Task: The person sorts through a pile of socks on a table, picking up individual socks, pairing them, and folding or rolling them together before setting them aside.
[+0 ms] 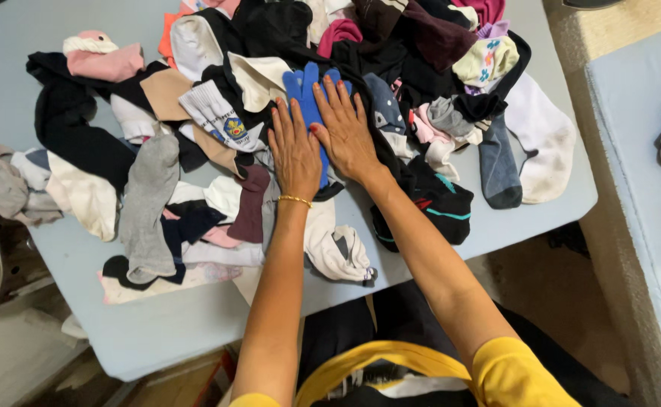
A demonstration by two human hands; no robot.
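Now, blue glove (309,94): lying amid the sock pile (194,151) on the desk (157,332).
Left hand (294,151): fingers spread flat, pressing the glove's left side.
Right hand (348,130): flat, fingers open, just right of it.

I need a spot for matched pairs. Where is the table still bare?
Bare table shows along the near edge below the grey sock, and at the far left corner. The middle is crowded: both the left hand and the right hand press on the blue glove.

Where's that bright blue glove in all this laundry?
In the head view, the blue glove lies near the middle of the sock pile on the pale blue table, pressed flat under the left hand and right hand.
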